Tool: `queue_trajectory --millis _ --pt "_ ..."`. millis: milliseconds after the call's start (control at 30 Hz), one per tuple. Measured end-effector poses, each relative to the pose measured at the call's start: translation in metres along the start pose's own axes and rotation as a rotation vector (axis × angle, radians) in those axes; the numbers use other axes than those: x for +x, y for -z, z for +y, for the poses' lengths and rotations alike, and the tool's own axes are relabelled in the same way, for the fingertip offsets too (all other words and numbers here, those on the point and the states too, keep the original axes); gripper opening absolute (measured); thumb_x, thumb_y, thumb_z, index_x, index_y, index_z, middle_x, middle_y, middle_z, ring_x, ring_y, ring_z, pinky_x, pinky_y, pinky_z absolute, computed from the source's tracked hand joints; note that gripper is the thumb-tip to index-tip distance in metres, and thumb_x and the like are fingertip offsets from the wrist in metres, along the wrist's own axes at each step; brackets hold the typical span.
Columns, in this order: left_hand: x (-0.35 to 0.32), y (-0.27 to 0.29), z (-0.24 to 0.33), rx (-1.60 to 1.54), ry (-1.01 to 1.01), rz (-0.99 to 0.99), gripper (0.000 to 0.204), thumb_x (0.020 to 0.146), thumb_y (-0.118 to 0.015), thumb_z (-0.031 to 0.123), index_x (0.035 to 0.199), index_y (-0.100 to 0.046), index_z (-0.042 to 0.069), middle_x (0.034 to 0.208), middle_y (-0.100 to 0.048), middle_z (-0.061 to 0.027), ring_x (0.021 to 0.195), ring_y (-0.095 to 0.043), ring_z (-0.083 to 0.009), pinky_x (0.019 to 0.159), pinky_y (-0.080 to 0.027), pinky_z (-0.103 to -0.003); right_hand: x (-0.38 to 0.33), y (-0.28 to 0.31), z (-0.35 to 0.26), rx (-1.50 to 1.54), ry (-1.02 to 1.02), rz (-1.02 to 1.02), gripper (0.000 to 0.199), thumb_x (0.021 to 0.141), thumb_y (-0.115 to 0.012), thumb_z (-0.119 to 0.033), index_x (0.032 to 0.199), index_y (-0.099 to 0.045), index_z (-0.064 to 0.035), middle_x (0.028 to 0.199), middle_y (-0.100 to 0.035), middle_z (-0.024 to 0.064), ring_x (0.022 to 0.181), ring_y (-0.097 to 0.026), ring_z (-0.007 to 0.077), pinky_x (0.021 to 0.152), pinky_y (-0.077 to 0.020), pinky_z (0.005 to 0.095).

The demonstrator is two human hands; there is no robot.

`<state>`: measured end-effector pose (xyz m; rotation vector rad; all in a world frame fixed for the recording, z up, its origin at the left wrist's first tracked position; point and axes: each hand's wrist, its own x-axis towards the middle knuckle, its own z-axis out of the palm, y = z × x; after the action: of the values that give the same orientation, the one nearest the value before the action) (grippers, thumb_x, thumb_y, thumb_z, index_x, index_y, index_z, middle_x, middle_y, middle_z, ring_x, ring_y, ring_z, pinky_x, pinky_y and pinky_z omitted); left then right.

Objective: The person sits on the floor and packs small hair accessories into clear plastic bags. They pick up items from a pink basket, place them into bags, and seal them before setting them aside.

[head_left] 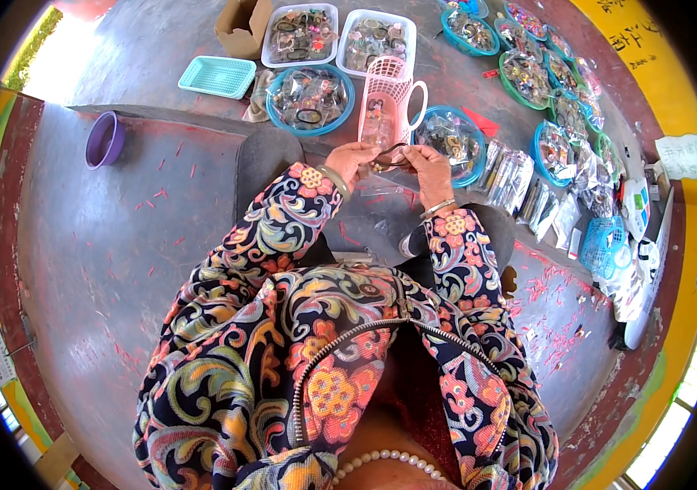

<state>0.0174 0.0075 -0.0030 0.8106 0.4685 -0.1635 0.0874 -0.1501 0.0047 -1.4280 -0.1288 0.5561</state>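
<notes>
- Between the two hands, on my feed, a thin dark band (391, 149) is curving in a small loop, partly hiding behind the fingers.
- I am watching the left hand (352, 161) pinching one side of it between thumb and fingers, while a pale bangle (336, 184) is circling that wrist.
- I am seeing the right hand (432, 167) pinching the opposite side, its thumb and fingers pressing together on the band.
- Just beyond the hands, a pink basket (404, 114) with a looped handle is holding clear packets; I am making out no lettering on them at this size.
- On either side of it, a left blue basket (316, 131) and a right blue basket (444, 109) are holding more clear packets.
- Farther out, I am viewing two white trays (299, 64) sitting side by side, a turquoise basket (216, 77), an open cardboard box (242, 28) and a purple basin (104, 140).
- To the right, silvery packets (507, 175) are lying in a row, any print on them blurring.
- Along the yellow wall (675, 90), large dark characters are running; below them, a pale sheet (687, 155) is carrying faint writing that I am failing to read.
- Across the floor (160, 278), thin pinkish-red scraps are scattering.
</notes>
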Motion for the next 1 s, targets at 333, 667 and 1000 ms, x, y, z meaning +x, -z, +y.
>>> queue_trajectory --millis 333,667,1000 --pt "0.005 0.003 -0.004 0.237 -0.167 -0.010 0.021 0.077 -0.062 0.015 0.087 -0.061 -0.004 0.082 -0.062 -0.0070 0.071 -0.057 -0.0105 0.064 -0.043 -0.022 -0.001 0.004 -0.006 -0.057 -0.069 -0.055 0.017 0.079 -0.060 -0.014 0.077 -0.062 0.0025 0.065 -0.060 0.0023 0.056 -0.050 0.0053 0.053 -0.0400 0.0186" --pt "0.005 0.006 -0.005 0.320 -0.126 -0.011 0.023 0.074 -0.064 0.011 0.090 -0.060 -0.005 0.081 -0.062 -0.0070 0.074 -0.056 -0.0110 0.070 -0.042 -0.022 0.000 0.012 -0.010 -0.241 -0.047 -0.132 0.015 0.075 -0.062 -0.013 0.076 -0.062 0.0018 0.064 -0.058 0.0012 0.053 -0.050 0.0052 0.050 -0.0402 0.0191" --pt "0.008 0.017 -0.003 0.359 -0.215 0.335 0.020 0.080 -0.055 0.020 0.089 -0.062 0.004 0.080 -0.064 -0.0045 0.071 -0.060 -0.0113 0.053 -0.042 -0.022 0.001 0.030 -0.035 -0.276 -0.082 0.014 0.015 0.074 -0.061 -0.010 0.084 -0.059 0.0009 0.062 -0.055 -0.0004 0.044 -0.048 0.0052 0.041 -0.0365 0.0172"
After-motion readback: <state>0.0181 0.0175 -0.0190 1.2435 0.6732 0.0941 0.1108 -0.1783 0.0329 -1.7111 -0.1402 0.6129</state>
